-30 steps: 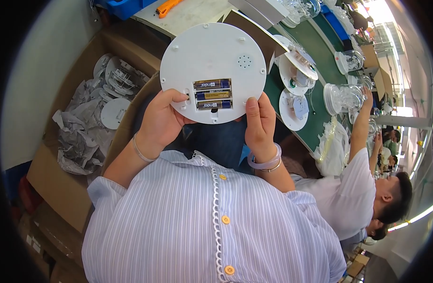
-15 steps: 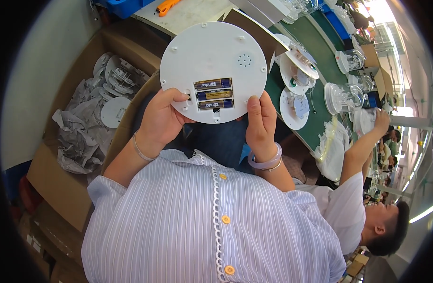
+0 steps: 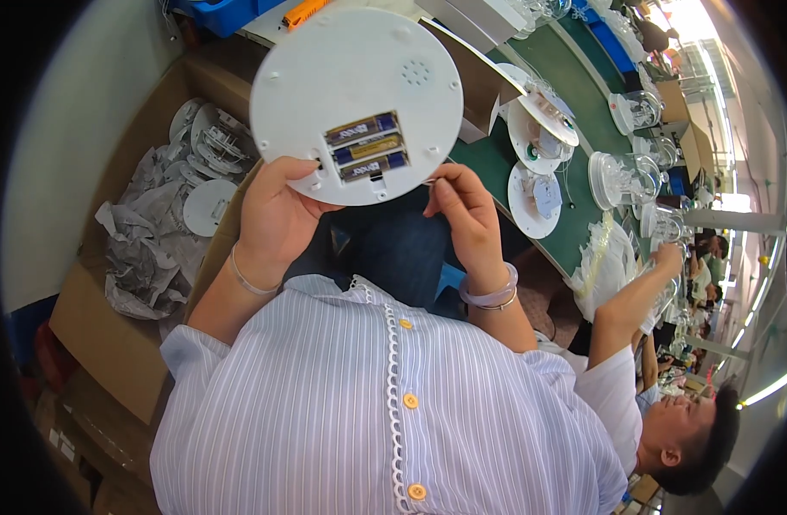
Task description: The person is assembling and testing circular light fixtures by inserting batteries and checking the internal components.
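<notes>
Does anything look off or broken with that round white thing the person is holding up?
Nothing looks broken. The round white disc, held by the left hand with the right hand at its edge, has its battery bay uncovered, three batteries exposed. Crumpled wrapping fills the cardboard box beside it.

Left hand (image 3: 278,215) gripping, right hand (image 3: 466,215) pinching

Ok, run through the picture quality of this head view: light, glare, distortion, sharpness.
Head view: even, bright indoor light; the white round disc held by the left hand and right hand is sharp, its batteries readable as shapes; glare blows out the top right corner; fisheye bends the green bench and darkens the rim.
</notes>
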The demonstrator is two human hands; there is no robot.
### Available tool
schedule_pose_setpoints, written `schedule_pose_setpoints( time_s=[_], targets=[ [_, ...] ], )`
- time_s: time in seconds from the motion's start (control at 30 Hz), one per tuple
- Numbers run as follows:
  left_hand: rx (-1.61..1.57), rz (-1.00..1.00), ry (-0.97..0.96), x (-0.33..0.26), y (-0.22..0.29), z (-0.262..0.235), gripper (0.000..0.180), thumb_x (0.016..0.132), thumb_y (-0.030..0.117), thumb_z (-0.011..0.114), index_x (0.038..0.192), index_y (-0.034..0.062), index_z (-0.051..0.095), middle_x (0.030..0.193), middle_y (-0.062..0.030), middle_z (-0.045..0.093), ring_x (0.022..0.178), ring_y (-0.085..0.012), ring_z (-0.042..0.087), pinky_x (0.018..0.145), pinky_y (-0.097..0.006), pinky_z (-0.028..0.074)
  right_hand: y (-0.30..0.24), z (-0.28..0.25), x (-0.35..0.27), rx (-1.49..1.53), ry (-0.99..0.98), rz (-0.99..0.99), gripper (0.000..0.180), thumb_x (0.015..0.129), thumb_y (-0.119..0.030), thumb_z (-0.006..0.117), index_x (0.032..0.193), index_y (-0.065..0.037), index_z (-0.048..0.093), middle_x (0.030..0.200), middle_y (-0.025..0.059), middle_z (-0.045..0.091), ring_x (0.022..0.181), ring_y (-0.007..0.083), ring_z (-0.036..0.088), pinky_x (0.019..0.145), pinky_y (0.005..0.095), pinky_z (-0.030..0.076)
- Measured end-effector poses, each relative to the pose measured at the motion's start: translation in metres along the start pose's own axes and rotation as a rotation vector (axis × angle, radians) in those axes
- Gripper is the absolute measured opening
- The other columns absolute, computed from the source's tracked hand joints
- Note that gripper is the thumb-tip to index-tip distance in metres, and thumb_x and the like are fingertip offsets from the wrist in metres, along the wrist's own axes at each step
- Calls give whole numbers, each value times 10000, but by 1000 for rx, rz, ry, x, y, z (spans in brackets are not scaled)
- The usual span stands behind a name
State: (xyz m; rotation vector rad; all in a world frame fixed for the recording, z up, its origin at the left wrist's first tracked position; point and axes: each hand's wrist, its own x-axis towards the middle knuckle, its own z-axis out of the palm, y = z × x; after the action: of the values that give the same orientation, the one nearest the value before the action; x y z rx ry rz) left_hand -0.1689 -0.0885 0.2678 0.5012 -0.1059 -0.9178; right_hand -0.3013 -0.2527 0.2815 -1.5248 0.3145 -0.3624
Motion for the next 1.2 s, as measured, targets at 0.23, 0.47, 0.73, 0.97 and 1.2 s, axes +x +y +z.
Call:
schedule_pose_setpoints(
  time_s=[0.23, 0.47, 0.73, 0.97, 1.2],
  targets=[
    [-68, 248, -71, -8, 10, 11, 383, 734, 34, 394, 1112, -28, 403, 1031, -138, 528, 915, -247, 558, 751, -361, 490, 3, -1, 0, 43, 29, 101, 199, 763, -32, 568, 955, 21, 560, 871, 66, 585, 739, 87, 532, 659, 192, 434],
    [-115, 266, -195, -8, 8, 6, 404, 718, 15, 389, 1121, -7, 401, 1060, -133, 510, 978, -236, 524, 821, -369, 449, 11, -6, 2, 127, 19, 95, 188, 744, 9, 579, 932, 1, 574, 886, 44, 574, 788, 81, 525, 706, 183, 420],
    [-365, 118, -366, -6, 16, -14, 500, 751, 146, 466, 1224, 53, 335, 1081, -122, 493, 1032, -306, 471, 777, -437, 455, 4, 0, 0, 164, -3, 33, 179, 736, 20, 579, 914, -5, 577, 900, 26, 547, 771, 71, 490, 713, 183, 403],
    [-617, -257, -656, -3, 34, 1, 548, 703, 323, 655, 1094, 49, 384, 1022, -166, 450, 991, -364, 444, 875, -456, 395, 0, 4, -1, 108, -121, -66, 178, 726, 35, 576, 898, -10, 576, 905, 48, 538, 783, 89, 501, 714, 195, 417],
    [-584, -168, -614, -5, 29, 6, 574, 683, 344, 670, 1060, 24, 380, 963, -161, 460, 949, -338, 457, 870, -373, 400, -1, 3, -2, 51, -126, -95, 174, 721, 38, 577, 889, -5, 574, 924, 61, 536, 791, 101, 508, 706, 207, 420]
  ],
)
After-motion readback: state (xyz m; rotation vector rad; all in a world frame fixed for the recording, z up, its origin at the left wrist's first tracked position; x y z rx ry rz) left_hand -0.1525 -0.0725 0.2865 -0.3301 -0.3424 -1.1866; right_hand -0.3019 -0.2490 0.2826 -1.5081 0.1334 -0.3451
